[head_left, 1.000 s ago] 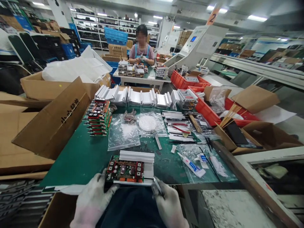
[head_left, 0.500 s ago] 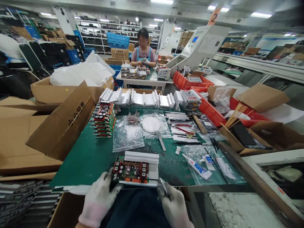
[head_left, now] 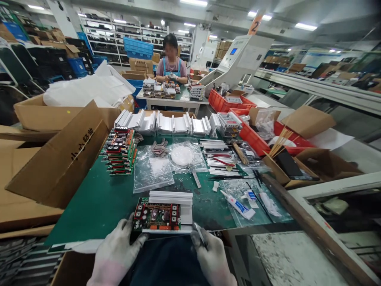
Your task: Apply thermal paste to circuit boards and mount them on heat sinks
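Note:
A circuit board (head_left: 157, 214) with red and orange parts rests in a white metal profile (head_left: 186, 210) at the green table's front edge. My left hand (head_left: 119, 246), in a whitish glove, grips the board's left end, thumb near the front corner. At the profile's right front corner is my gloved right hand (head_left: 210, 250), closed round a thin light-coloured tool (head_left: 200, 234). What the tool's tip touches is too small to tell. Behind them lie plastic bags (head_left: 151, 171), a white round lid (head_left: 182, 155) and a small metal ruler-like piece (head_left: 196, 178).
Stacked circuit boards (head_left: 120, 153) stand at the left, beside cardboard boxes (head_left: 59, 159). White profiles (head_left: 174, 123) line the back. Thin strips (head_left: 220, 157), a glue tube (head_left: 238, 205) and red crates (head_left: 253, 135) are at the right. A person (head_left: 172, 65) sits at another table.
The whole view has shifted, so the table, board and both hands appear slightly further left. Both hands keep the same hold; the board stays in the profile.

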